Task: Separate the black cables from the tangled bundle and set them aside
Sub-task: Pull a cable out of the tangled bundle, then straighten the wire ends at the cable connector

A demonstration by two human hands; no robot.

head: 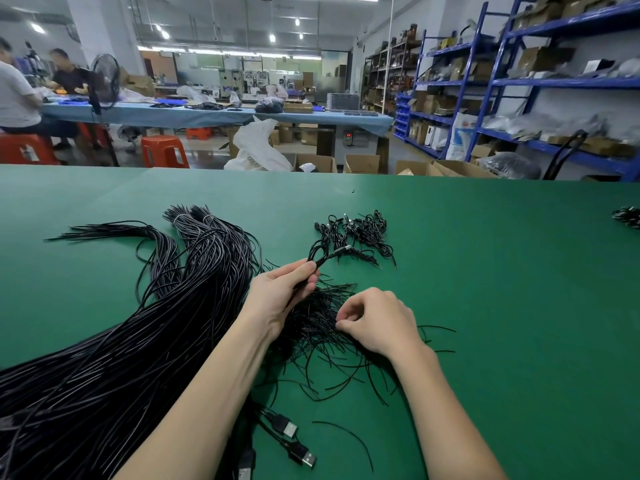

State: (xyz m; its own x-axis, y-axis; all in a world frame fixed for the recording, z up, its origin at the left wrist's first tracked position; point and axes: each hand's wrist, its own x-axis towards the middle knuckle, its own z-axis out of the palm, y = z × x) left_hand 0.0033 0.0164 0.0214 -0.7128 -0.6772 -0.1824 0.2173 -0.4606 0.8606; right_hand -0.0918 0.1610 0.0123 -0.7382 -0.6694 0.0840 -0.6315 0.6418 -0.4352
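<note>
A thick bundle of long black cables [114,341] sweeps from the lower left up to tied ends at the back. A loose tangle of thin black cables [322,327] lies between my hands. My left hand [280,296] grips a small looped cable [320,252] with a silver plug, lifted just above the tangle. My right hand [377,323] rests on the tangle's right side, thumb and forefinger pinching thin strands. A separate heap of short looped cables [356,237] lies behind on the green table [502,289].
Two USB plugs [294,441] lie near the front between my forearms. Another small cable heap [628,216] sits at the far right edge. Beyond the table stand cardboard boxes, blue shelving, red stools and a blue-covered workbench with seated people.
</note>
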